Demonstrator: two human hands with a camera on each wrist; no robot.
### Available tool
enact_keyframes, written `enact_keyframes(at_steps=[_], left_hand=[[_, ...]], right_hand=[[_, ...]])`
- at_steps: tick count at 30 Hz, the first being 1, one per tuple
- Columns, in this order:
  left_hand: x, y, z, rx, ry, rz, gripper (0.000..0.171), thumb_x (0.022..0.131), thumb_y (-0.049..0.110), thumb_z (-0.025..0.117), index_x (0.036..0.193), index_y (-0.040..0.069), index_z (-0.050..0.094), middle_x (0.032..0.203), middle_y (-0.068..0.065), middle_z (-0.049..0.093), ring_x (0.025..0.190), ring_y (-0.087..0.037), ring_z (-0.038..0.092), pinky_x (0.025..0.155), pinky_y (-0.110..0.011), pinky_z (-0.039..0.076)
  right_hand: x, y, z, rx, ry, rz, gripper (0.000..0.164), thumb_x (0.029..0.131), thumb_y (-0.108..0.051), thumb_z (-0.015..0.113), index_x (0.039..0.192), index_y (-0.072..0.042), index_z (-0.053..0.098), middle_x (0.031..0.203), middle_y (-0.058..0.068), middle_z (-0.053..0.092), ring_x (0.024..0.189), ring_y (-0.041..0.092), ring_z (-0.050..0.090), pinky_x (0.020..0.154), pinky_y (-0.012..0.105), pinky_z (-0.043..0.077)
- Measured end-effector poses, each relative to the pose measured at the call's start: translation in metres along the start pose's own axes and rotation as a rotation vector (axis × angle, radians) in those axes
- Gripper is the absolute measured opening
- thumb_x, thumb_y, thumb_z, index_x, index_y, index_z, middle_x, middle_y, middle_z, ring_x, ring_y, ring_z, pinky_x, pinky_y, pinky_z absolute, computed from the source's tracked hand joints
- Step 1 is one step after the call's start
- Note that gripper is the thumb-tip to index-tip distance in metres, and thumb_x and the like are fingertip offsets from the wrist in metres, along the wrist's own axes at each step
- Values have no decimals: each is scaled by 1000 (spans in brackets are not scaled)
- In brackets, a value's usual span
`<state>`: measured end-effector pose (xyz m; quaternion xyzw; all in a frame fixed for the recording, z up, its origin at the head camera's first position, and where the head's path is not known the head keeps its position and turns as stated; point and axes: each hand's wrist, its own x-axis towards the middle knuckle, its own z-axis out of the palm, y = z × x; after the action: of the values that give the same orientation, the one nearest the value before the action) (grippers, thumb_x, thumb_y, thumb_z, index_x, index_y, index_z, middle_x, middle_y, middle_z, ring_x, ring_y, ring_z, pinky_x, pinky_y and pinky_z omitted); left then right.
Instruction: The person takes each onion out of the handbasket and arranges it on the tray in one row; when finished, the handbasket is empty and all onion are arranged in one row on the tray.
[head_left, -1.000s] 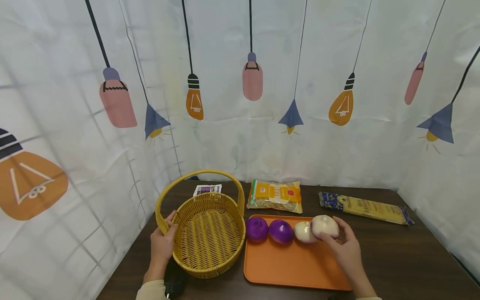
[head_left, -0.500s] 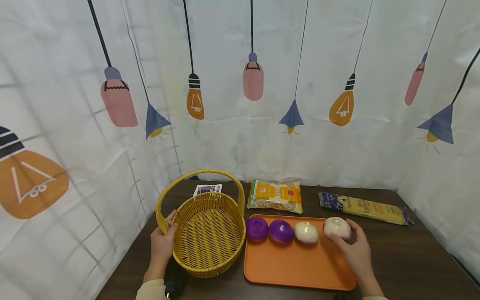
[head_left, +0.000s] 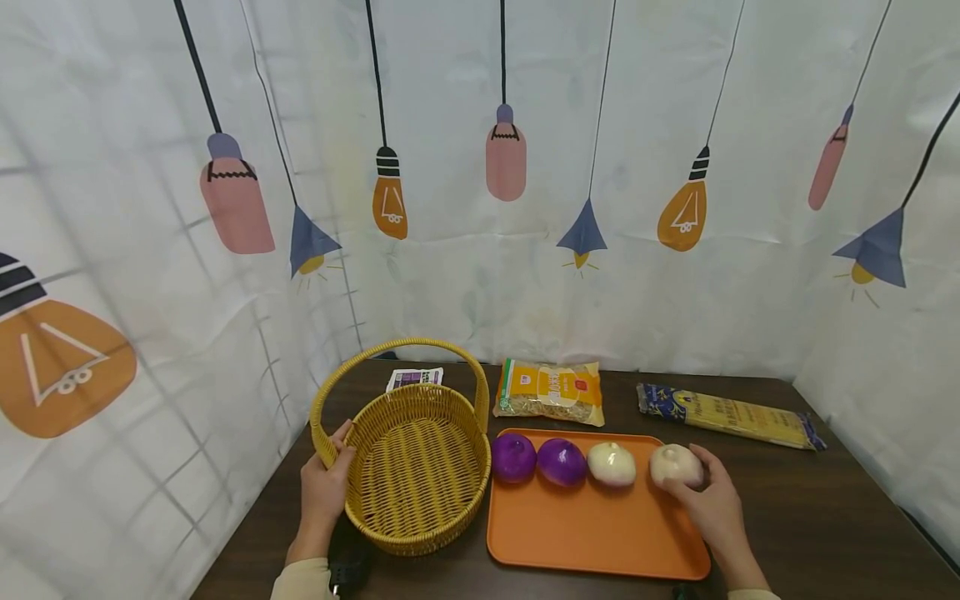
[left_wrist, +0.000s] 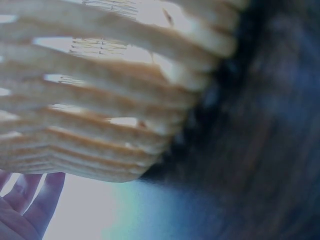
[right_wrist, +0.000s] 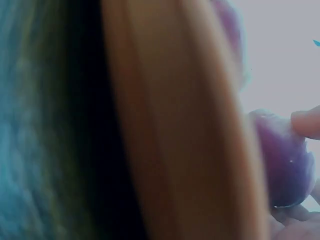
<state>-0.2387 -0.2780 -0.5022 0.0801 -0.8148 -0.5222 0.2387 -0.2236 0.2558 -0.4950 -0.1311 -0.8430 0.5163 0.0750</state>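
Observation:
My left hand (head_left: pixel 324 486) grips the side of a round yellow wicker basket (head_left: pixel 420 546), near the foot of its tall hoop handle. The part of the basket inside that shows holds nothing. At the right end of an orange tray (head_left: pixel 592 533), my right hand (head_left: pixel 712 500) holds a pale-topped onion (head_left: pixel 675 464) between thumb and fingers. In the right wrist view that onion (right_wrist: pixel 282 160) shows its purple side. To its left on the tray, in a row, are another pale onion (head_left: pixel 612 464) and two purple onions (head_left: pixel 514 458), (head_left: pixel 562 462).
Behind the tray lies an orange bag of dry food (head_left: pixel 551 393). A long yellow and blue packet (head_left: pixel 731 415) lies at the back right, and a small white and purple packet (head_left: pixel 415 378) behind the basket. Printed curtains (head_left: pixel 480 292) stand around the dark table (head_left: pixel 832 517).
My right hand has carried the pale onion rightward, away from the other pale one, then lowered it a little toward the tray's right end. The left hand and basket have stayed put.

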Motion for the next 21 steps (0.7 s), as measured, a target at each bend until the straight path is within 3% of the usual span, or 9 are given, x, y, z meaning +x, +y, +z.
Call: enact_keyframes(at_steps=[21], left_hand=[[-1,4,-1,-6,-13,-18,40,103,27,49,140,14,56,143,-6,53,129,-28,48,81,-2,32]], right_hand=[[5,8,1,-77,-53,-40,91,83,-36,78,151,-2,29,151,30,30,137,46,29,107,58,29]])
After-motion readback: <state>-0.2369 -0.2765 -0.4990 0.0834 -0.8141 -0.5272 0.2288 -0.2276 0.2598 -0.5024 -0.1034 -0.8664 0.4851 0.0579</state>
